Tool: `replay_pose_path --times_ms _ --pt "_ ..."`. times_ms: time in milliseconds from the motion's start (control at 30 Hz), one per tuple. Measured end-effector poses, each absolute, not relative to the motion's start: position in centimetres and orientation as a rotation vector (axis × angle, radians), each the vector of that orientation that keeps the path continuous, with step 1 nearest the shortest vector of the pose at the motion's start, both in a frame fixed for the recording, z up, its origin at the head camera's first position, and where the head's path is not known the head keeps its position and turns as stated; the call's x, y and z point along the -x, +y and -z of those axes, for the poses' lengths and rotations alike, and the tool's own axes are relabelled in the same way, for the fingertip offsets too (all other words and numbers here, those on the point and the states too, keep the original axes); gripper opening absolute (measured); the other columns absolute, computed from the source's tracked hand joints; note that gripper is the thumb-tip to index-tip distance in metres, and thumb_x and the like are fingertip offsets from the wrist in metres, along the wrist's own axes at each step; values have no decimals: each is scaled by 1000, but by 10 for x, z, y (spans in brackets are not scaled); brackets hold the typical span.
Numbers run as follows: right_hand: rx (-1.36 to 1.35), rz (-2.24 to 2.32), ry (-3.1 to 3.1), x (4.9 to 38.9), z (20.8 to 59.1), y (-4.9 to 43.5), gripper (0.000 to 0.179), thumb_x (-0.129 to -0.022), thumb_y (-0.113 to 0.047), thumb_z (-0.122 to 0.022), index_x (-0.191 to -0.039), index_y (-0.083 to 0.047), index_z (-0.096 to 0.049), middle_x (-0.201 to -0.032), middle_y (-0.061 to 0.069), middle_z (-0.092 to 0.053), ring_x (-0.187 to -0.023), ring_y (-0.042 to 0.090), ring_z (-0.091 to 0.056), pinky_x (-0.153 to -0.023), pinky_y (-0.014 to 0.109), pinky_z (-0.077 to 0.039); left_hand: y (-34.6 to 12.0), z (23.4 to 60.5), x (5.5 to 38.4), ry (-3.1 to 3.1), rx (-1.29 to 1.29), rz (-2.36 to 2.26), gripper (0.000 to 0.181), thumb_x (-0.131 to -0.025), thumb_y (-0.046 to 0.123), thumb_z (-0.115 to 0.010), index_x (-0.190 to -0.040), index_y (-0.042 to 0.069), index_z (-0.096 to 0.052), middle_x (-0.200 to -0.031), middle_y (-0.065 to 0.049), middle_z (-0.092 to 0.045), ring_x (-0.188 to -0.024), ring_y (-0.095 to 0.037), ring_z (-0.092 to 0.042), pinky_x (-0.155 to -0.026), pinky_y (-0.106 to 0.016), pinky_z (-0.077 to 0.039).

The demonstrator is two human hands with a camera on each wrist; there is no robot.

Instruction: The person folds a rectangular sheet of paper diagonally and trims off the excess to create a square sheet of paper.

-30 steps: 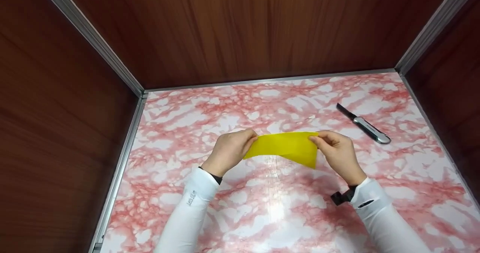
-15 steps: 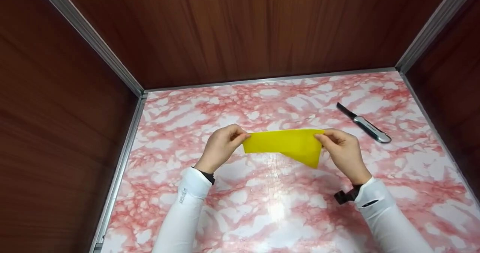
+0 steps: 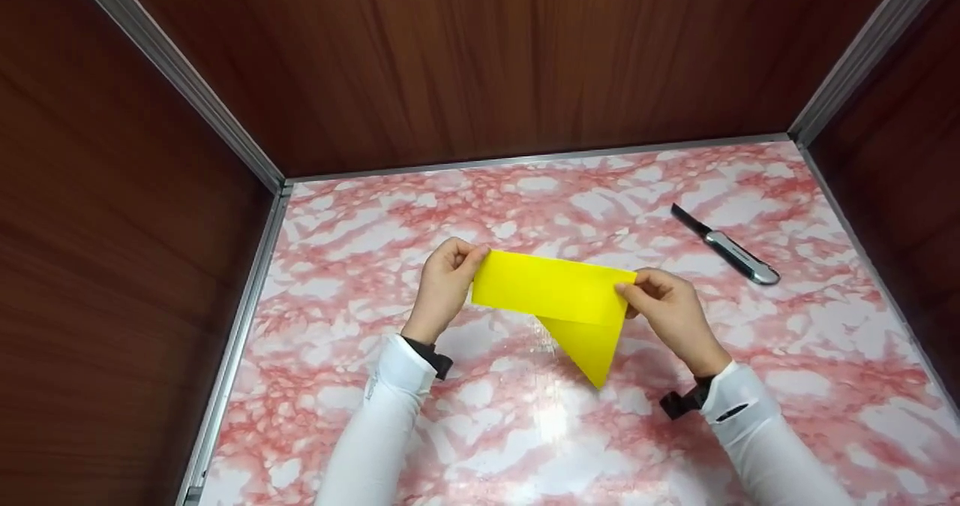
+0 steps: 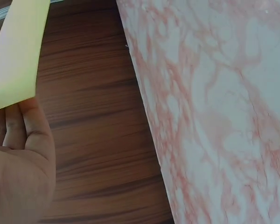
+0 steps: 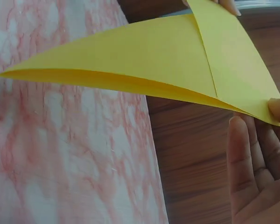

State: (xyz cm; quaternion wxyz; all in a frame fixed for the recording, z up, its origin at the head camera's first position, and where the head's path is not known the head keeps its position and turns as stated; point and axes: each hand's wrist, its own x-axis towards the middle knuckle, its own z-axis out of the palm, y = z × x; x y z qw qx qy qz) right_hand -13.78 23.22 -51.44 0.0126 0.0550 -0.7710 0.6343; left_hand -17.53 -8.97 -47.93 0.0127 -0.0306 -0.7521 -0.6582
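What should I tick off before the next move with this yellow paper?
1. Left hand pinching the yellow paper at its upper left corner: ok.
2. Right hand pinching the right end: ok.
3. Layers of the triangular flap pressed together: not ok; the right wrist view shows a gap along its edge.
4. Knife away from both hands: ok, it lies apart on the table.
5. Knife's blade folded away: not ok, it sticks out.
6. Crease sharpness: cannot tell.

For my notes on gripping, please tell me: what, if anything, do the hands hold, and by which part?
A folded yellow paper: the left hand pinches its upper left corner, the right hand its right end near the upper corner.
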Motion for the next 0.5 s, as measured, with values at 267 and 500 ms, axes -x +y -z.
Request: replay_pose_path --times_ms 267,500 --pt "64 -1966 -2542 154 536 229 35 -88 -35 -72 -100 -2 -67 -87 16 -64 -76 37 -59 -65 34 -54 -88 514 183 -2452 -121 2014 27 -95 33 -64 -96 6 -63 -84 -11 -65 -73 -23 -62 -67 -33 -54" --pt "138 -1785 -2800 172 567 227 21 -93 -23 -66 -103 -4 -68 -90 12 -62 -79 33 -56 -63 29 -48 -89 558 188 -2698 -263 1747 21 -97 28 -61 -95 8 -66 -82 -5 -62 -71 -17 -57 -62 -28 -47"
